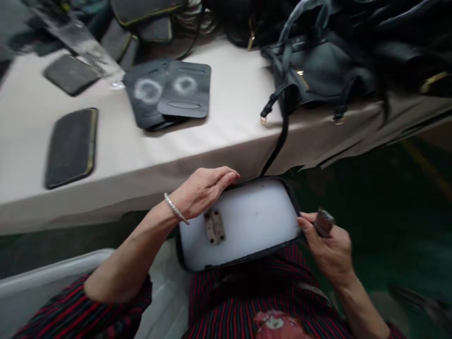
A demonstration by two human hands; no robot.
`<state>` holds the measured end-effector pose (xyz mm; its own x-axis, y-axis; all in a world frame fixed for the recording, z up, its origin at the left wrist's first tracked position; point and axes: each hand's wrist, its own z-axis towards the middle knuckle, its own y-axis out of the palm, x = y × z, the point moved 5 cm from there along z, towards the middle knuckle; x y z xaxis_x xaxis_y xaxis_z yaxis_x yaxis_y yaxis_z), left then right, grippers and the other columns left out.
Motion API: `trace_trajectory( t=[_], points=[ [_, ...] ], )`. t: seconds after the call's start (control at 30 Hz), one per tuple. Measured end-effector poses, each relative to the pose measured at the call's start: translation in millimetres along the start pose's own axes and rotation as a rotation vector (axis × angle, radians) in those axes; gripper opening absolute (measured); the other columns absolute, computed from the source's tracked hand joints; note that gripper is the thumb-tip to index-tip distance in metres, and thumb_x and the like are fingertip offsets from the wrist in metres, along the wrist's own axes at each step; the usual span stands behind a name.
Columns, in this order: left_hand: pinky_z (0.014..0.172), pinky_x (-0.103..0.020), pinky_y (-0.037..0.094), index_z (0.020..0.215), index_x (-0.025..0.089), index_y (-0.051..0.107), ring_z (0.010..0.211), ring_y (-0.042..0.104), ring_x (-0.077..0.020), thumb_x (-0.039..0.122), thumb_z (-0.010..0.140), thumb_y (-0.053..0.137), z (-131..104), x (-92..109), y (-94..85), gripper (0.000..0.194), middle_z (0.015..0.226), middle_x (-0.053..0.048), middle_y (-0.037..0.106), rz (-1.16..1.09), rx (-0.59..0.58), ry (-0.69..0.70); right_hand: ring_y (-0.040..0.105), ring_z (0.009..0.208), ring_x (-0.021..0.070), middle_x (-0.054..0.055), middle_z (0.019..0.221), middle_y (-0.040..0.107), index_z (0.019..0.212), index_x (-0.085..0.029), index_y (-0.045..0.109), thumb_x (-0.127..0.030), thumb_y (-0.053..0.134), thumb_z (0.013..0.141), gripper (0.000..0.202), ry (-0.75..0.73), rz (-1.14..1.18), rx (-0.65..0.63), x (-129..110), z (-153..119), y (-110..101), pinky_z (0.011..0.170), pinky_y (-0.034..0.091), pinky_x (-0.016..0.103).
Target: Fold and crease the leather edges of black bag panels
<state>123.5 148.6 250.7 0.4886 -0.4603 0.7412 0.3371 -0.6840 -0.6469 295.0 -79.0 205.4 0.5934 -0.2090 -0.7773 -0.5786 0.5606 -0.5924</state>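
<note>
A white oblong panel (254,221) with a black rim lies over my lap, in front of the table edge. A small metal plate with dark holes (214,227) sits on its left part. My left hand (208,188), with a bracelet at the wrist, grips the panel's far rim, fingers pressed together. At the panel's right end my right hand (326,245) pinches the rim with thumb and finger. A short dark metal tool (324,222) is also held in that hand, its end sticking up; the rest is hidden by the fingers.
On the cloth-covered table (233,94) lie overlapping black pieces (185,89), a dark padded piece (71,147) and another behind it (70,74). Black bags with straps (325,70) are at the back right; one strap hangs over the edge. A white bin (60,266) stands lower left.
</note>
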Motion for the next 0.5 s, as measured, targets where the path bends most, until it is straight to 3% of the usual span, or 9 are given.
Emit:
trace_trajectory(
  t=[0.07, 0.13, 0.2, 0.27, 0.37, 0.5],
  points=[
    [0.079, -0.028, 0.048, 0.104, 0.022, 0.063, 0.084, 0.063, -0.0153, 0.047, 0.095, 0.034, -44, -27, -20.7, 0.039, 0.089, -0.001, 0.068, -0.018, 0.221, -0.223, 0.058, 0.057, 0.0110, -0.001, 0.071, 0.063, 0.088, -0.019, 0.067, -0.030, 0.068, 0.083, 0.013, -0.015, -0.032, 0.032, 2, 1, 3, 0.055, 0.045, 0.021],
    [0.073, -0.030, 0.048, 0.103, 0.020, 0.060, 0.079, 0.061, -0.0160, 0.051, 0.093, 0.035, -100, -48, -24.3, 0.041, 0.085, -0.002, 0.065, 0.022, 0.461, -0.474, 0.052, 0.050, 0.0098, -0.003, 0.064, 0.057, 0.086, -0.019, 0.066, -0.035, 0.071, 0.079, 0.018, 0.002, -0.062, 0.047, 4, 2, 7, 0.051, 0.042, 0.022],
    [0.066, -0.030, 0.048, 0.105, 0.020, 0.055, 0.073, 0.060, -0.0164, 0.056, 0.089, 0.041, -149, -57, -0.9, 0.042, 0.082, -0.002, 0.062, -0.002, 0.529, -0.673, 0.048, 0.047, 0.0096, -0.004, 0.060, 0.052, 0.084, -0.019, 0.064, -0.038, 0.072, 0.077, 0.022, 0.037, -0.068, 0.055, 3, 2, 9, 0.049, 0.040, 0.022],
    [0.062, -0.030, 0.048, 0.111, 0.020, 0.048, 0.065, 0.057, -0.0149, 0.058, 0.085, 0.049, -181, -55, 38.0, 0.046, 0.078, 0.001, 0.060, -0.131, 0.503, -0.792, 0.048, 0.047, 0.0104, -0.004, 0.059, 0.051, 0.083, -0.019, 0.064, -0.040, 0.072, 0.077, 0.023, 0.058, -0.082, 0.078, 2, 1, 10, 0.048, 0.040, 0.023],
    [0.056, -0.029, 0.047, 0.112, 0.022, 0.044, 0.058, 0.056, -0.0137, 0.058, 0.085, 0.049, -201, -42, 81.2, 0.045, 0.078, 0.002, 0.058, -0.288, 0.645, -0.874, 0.049, 0.049, 0.0114, -0.002, 0.061, 0.053, 0.079, -0.018, 0.065, -0.038, 0.069, 0.080, 0.020, 0.045, -0.152, 0.122, 1, 0, 9, 0.051, 0.039, 0.025],
    [0.058, -0.030, 0.044, 0.100, 0.022, 0.049, 0.061, 0.058, -0.0166, 0.057, 0.087, 0.044, -202, -32, 96.0, 0.037, 0.075, 0.000, 0.060, -0.209, 0.811, -0.933, 0.051, 0.054, 0.0134, 0.000, 0.065, 0.057, 0.078, -0.016, 0.066, -0.039, 0.067, 0.081, 0.023, 0.035, -0.190, 0.148, 7, -3, 7, 0.056, 0.040, 0.028]
  ],
)
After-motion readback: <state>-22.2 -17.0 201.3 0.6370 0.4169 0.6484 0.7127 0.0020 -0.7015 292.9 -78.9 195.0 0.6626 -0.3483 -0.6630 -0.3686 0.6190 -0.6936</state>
